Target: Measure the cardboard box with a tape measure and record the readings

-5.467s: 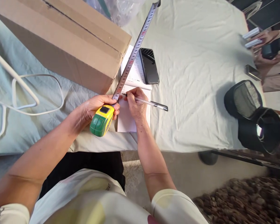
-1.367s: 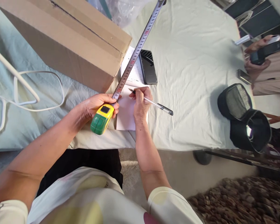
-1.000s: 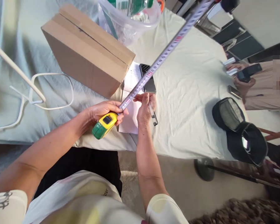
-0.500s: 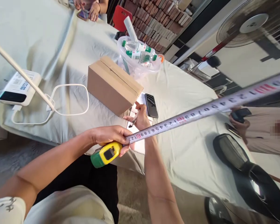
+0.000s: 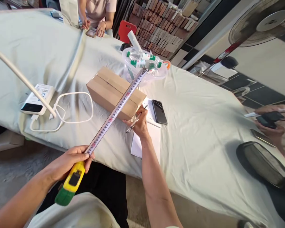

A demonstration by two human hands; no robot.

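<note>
My left hand (image 5: 70, 160) is closed around the front of a yellow-and-green tape measure (image 5: 72, 182), thumb on the blade. The extended blade (image 5: 114, 114) slants away over a brown cardboard box (image 5: 106, 87), its far end in front of a clear plastic basin. Whether the blade touches the box I cannot tell. In my right hand (image 5: 140, 126) a pen (image 5: 133, 123) is held between the fingers. That hand is at the box's near right corner, above white paper (image 5: 148, 142). A black phone (image 5: 159, 111) lies just right of it.
Water bottles lie in the basin (image 5: 146, 77) behind the box. A white power bank (image 5: 38, 99) with a looped cable (image 5: 92, 107) lies to the left. A person's hands (image 5: 101, 29) are at the far edge; another person's hands (image 5: 273, 122) hold a dark object at right, near a black fan-like device (image 5: 263, 164).
The tape blade has swung from pointing right to pointing away over the box. My left hand has moved left and down with the tape measure. The pen stays in my right hand.
</note>
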